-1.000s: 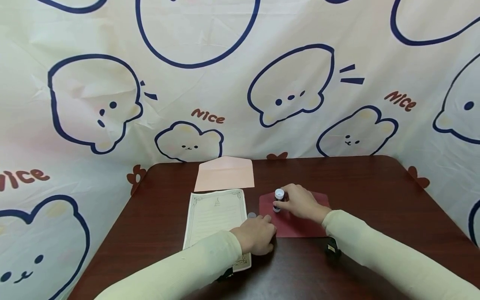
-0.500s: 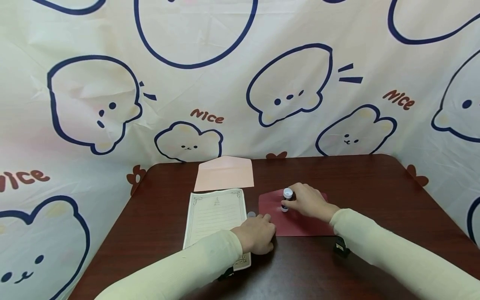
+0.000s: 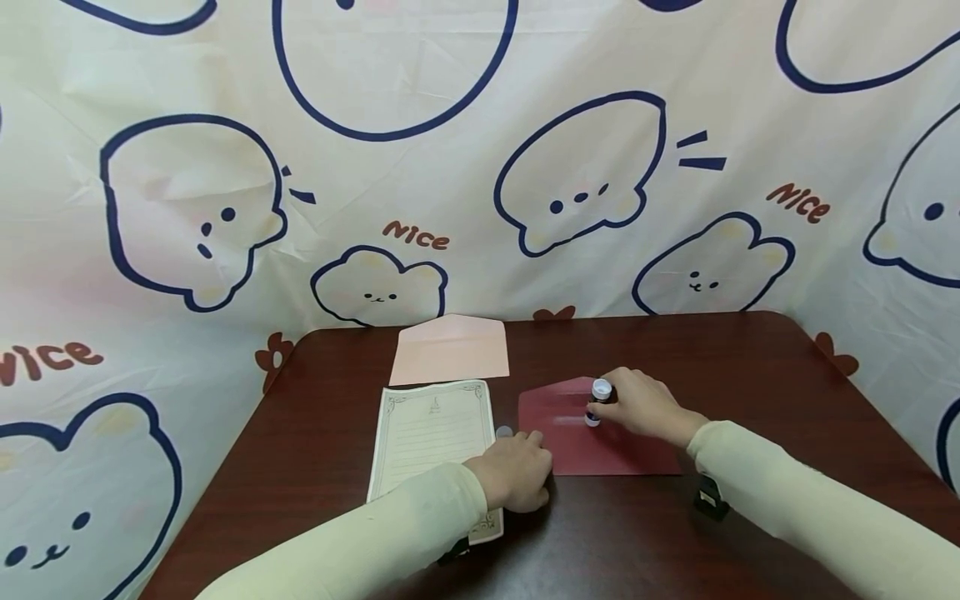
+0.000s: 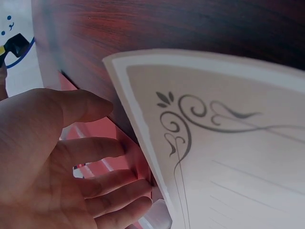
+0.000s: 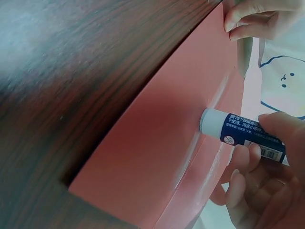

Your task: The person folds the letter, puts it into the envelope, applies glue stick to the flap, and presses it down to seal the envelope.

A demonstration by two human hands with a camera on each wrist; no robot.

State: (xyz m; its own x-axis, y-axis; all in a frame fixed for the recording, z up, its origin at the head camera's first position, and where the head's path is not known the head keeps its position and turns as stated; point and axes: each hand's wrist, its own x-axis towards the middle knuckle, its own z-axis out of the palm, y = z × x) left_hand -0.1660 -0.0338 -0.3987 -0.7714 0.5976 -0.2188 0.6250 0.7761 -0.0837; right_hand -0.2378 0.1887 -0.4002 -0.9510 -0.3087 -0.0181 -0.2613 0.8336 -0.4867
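A right hand [image 3: 643, 404] grips a glue stick [image 5: 245, 133] against the red envelope [image 3: 592, 452]; the left hand [image 3: 513, 472], fingers loosely extended, rests at its left edge (light, even strokes should suit).

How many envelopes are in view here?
2: the red envelope under the glue stick in the right hand, and the pink envelope beyond the lined sheet. Any beneath the sheet would be hidden.
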